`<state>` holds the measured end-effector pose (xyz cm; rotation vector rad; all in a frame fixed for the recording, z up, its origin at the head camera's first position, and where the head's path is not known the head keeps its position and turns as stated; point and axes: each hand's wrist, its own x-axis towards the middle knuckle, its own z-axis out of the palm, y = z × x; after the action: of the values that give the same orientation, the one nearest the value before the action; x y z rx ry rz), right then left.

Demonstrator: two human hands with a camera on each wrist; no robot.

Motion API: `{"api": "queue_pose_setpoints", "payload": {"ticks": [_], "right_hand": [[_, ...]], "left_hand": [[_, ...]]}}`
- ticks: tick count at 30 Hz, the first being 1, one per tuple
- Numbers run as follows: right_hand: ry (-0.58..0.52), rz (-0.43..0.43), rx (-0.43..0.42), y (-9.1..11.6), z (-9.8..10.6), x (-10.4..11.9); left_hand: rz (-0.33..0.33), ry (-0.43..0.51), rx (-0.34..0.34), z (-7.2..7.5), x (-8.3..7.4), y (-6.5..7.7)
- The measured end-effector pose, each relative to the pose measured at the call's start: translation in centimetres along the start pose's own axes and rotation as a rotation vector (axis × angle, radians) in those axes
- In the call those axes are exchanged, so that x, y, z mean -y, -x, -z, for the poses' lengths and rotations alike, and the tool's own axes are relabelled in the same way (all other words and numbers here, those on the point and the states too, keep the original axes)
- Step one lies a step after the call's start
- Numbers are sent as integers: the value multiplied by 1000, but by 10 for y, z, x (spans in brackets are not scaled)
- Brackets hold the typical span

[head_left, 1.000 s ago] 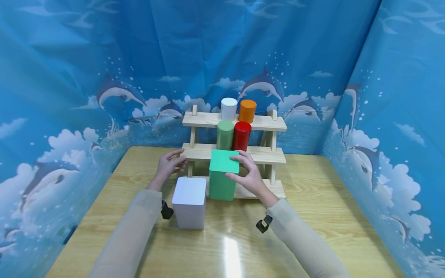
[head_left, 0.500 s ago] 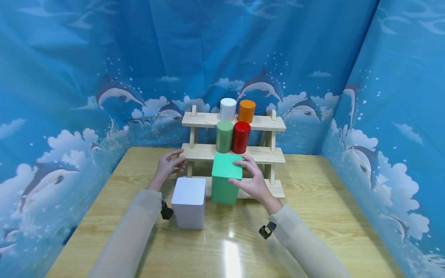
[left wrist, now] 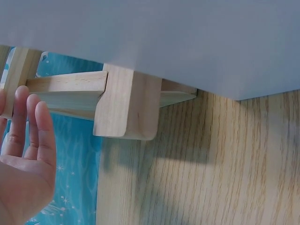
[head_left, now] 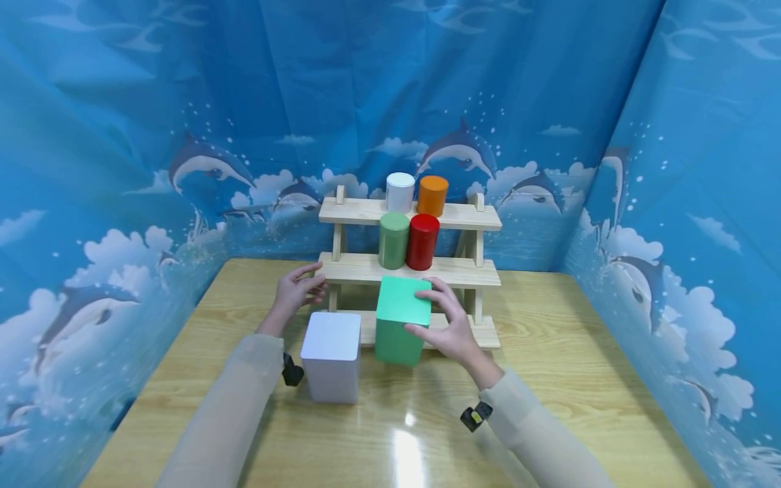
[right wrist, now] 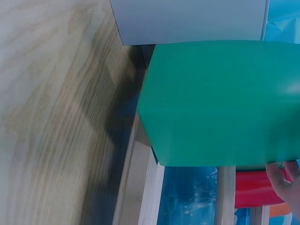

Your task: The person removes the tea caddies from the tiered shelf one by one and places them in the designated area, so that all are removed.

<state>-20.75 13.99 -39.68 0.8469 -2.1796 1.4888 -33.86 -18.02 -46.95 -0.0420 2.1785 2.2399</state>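
Note:
A green box [head_left: 403, 301] is in my right hand [head_left: 448, 322], thumb on its near side and fingers along the far right top edge. In the head view it stands in front of the wooden display shelf [head_left: 466, 272], overlapping its bottom tier. The right wrist view is largely filled by the green box [right wrist: 220, 103]. My left hand [head_left: 295, 293] holds the left end of the middle tier; the left wrist view has the board end between thumb and index finger, other fingers [left wrist: 45, 133] raised. Just below this hand stands a white box [head_left: 332, 359] on the table.
A green canister [head_left: 393, 242] and a red canister [head_left: 424, 242] stand side by side on the middle tier. Above them, a white canister [head_left: 400, 193] and an orange canister [head_left: 432, 196] occupy the top tier. Blue dolphin-print curtains [head_left: 262, 88] enclose the wooden table [head_left: 537, 352].
My right hand has brought the green box slightly right and toward me, away from the middle tier. The left hand and the white box have stayed put.

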Motion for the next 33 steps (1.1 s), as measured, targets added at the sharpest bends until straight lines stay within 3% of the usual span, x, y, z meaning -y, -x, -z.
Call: {"api": "queue_pose_setpoints", "payload": {"ticks": [5, 10, 15, 19, 25, 29, 33], "right_hand": [[-11, 13, -7, 6, 2, 2], [-4, 12, -8, 10, 4, 7], [-13, 21, -3, 14, 5, 10], [-13, 8, 7, 19, 4, 12], [-18, 59, 28, 24, 2, 15], [-11, 90, 26, 27, 0, 16], [-44, 130, 18, 30, -1, 17]], "left_hand": [[-41, -3, 2, 9, 28, -23], [-71, 25, 3, 11, 36, -31], [-42, 20, 3, 8, 25, -21], [-6, 20, 0, 1, 3, -2], [42, 36, 14, -5, -24, 18], [47, 18, 23, -7, -30, 23], [33, 29, 16, -6, -25, 20]]}}
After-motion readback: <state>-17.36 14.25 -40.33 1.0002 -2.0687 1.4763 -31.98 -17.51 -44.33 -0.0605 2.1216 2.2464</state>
